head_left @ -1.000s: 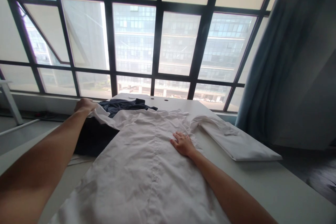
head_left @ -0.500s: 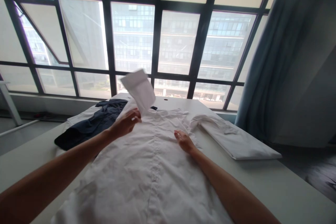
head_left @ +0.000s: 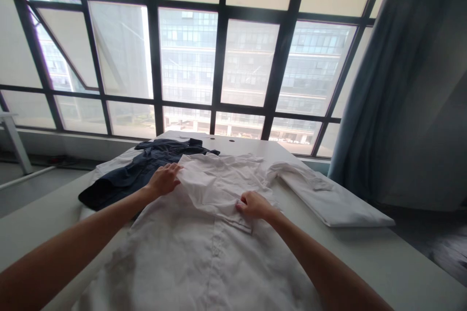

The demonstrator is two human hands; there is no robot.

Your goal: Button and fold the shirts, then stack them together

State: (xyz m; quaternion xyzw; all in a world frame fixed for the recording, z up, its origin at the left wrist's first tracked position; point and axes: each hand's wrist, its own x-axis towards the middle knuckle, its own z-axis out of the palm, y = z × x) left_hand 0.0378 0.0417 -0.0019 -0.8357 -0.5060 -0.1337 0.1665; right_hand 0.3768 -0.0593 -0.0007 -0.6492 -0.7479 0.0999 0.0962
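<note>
One white metal leg [head_left: 16, 143] stands at the far left, beyond the table's edge. To its right, in the black-framed window [head_left: 155, 53], a single sash [head_left: 67, 46] is tilted open. On the white table [head_left: 379, 262], left of centre, lies a rumpled navy garment [head_left: 146, 165], with white cloth [head_left: 115, 163] showing along its far left edge.

The person's left hand [head_left: 164, 180] comes next, palm down, its fingertips touching the shoulder edge of a white shirt [head_left: 237, 257]; whether they pinch the fabric cannot be told. This shirt is spread along the middle of the table, placket [head_left: 215, 245] upward, its collar end toward the window and its near end running out of view below. Its left sleeve [head_left: 199, 187] lies folded inward across the chest, the cuff end just over the placket. Well apart from the left hand, the right hand [head_left: 255, 205] is curled, thumb and fingers closed on that sleeve near its cuff end.

Farther right, near the table's edge, rests a neatly folded white garment [head_left: 335, 201]. Beyond it hangs a long blue-grey curtain [head_left: 386, 97].
</note>
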